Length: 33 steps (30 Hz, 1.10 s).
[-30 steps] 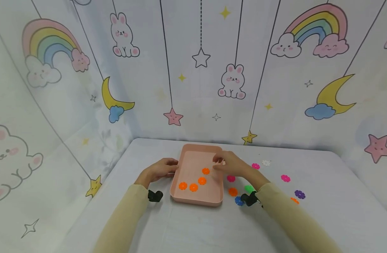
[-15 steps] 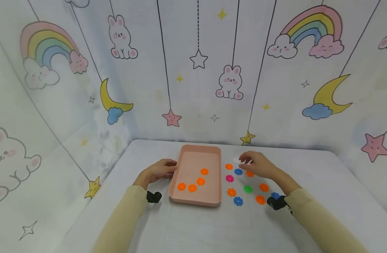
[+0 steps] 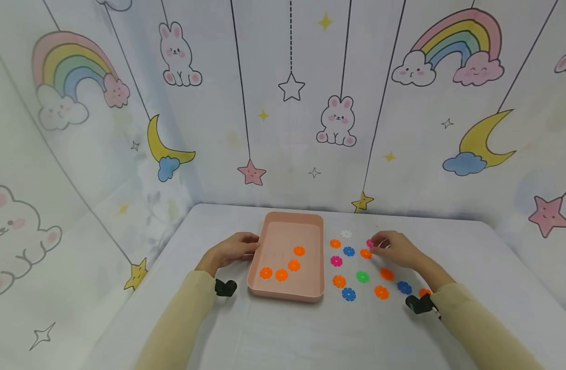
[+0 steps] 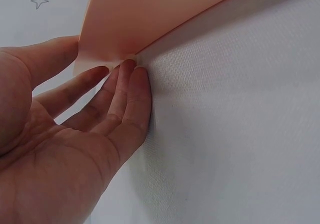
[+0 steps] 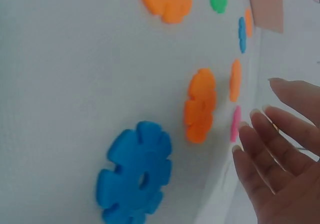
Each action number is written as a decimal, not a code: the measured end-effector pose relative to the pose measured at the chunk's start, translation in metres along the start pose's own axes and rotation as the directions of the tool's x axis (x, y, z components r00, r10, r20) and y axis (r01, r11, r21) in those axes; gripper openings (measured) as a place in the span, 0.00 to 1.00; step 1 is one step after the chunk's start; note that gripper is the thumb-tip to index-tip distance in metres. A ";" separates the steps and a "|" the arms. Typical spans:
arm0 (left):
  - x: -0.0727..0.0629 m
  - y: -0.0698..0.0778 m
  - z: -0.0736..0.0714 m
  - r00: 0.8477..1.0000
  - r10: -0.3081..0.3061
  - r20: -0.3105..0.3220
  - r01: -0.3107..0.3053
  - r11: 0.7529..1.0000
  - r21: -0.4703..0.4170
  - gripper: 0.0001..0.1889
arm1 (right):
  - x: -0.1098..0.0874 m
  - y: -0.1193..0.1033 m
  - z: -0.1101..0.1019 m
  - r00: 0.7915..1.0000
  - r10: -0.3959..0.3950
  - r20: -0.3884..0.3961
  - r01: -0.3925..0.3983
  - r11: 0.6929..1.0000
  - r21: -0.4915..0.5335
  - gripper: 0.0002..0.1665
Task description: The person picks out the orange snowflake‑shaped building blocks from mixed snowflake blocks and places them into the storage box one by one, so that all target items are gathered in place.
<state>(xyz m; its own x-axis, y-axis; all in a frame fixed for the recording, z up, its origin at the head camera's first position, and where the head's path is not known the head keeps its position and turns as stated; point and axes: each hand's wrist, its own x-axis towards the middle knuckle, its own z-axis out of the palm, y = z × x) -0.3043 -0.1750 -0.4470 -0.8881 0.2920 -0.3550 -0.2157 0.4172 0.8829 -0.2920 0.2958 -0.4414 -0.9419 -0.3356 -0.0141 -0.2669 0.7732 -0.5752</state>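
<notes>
In the head view, a pale pink tray [image 3: 289, 234] holds several orange flower-shaped discs [image 3: 294, 265]. My left hand [image 3: 234, 247] touches the tray's left side; the left wrist view shows the thumb [image 4: 62, 53] and fingertips against its wall. To the tray's right, my right hand [image 3: 396, 248] hovers with its fingertips near a pink flower disc [image 3: 369, 243] and an orange disc [image 3: 365, 254]. In the right wrist view, its fingers [image 5: 280, 149] are spread loosely and hold nothing. The hand partly covers the pink disc in the head view.
Several more flower discs lie scattered on the white table, among them a green disc [image 3: 362, 277], a blue disc [image 3: 349, 294], a white disc [image 3: 346, 234] and another blue disc [image 3: 404, 287]. A printed curtain [image 3: 209, 118] stands behind the table.
My right hand has moved rightward from over the tray's right edge to the discs at the right, uncovering discs beside the tray. The left hand stays at the tray's side.
</notes>
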 end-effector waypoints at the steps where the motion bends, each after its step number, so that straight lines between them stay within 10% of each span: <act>1: 0.001 0.000 0.000 1.000 -0.001 0.001 0.001 1.000 -0.002 0.25 | -0.001 0.001 0.001 1.000 0.014 0.006 -0.014 1.000 0.004 0.19; 33: 0.003 -0.002 0.000 1.000 -0.003 0.002 0.003 1.000 -0.014 0.26 | 0.006 0.004 0.014 0.996 0.070 0.049 -0.072 0.997 0.031 0.20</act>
<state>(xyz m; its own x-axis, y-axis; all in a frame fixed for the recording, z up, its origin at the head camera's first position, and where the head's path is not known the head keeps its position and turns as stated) -0.3062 -0.1748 -0.4495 -0.8864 0.2929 -0.3586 -0.2243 0.4058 0.8860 -0.2956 0.2888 -0.4552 -0.9470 -0.3069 -0.0947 -0.1925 0.7783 -0.5976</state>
